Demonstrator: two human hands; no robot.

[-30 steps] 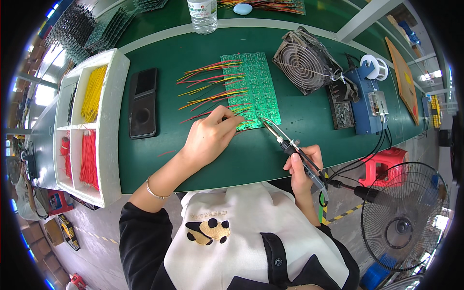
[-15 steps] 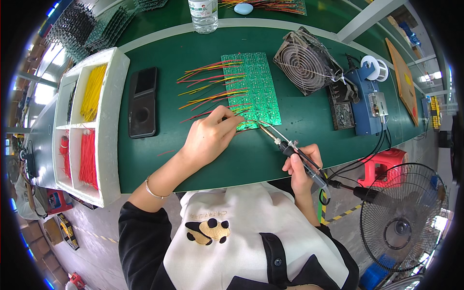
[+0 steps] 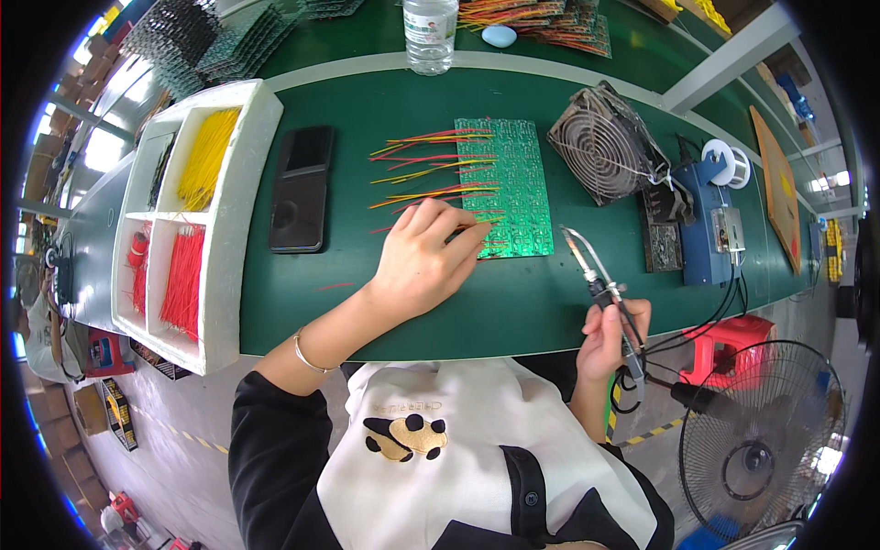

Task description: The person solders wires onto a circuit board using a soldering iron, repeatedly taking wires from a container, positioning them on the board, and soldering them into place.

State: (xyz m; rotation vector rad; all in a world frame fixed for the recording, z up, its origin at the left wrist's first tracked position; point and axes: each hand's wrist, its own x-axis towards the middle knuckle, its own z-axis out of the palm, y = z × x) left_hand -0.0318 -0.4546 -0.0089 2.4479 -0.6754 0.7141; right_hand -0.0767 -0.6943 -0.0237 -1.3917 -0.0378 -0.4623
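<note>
A green circuit board panel [image 3: 518, 188] lies on the bench, with red and yellow wires [image 3: 431, 167] fanning out from its left side. At the panel's lower left corner my left hand [image 3: 429, 255] is closed, thumb and forefinger pinched on a thin wire whose end shows just past the fingertips. Its other fingers hide part of the lower wires. My right hand [image 3: 612, 335] grips a soldering iron [image 3: 600, 289] with a curved feed tube beside its tip. The tip is off the panel, to the right of its lower right corner.
To the left stand a white divided box [image 3: 218, 238] of red and yellow wires and a black phone-like device [image 3: 301, 192]. A small fan [image 3: 600, 145], a blue solder feeder [image 3: 706, 215] with a spool [image 3: 720, 163], and a bottle [image 3: 431, 37] stand beyond. Cables hang right.
My right hand has drawn the soldering iron away from the panel, to the right and nearer me. My left hand stays at the panel's lower left. The whole view has shifted slightly.
</note>
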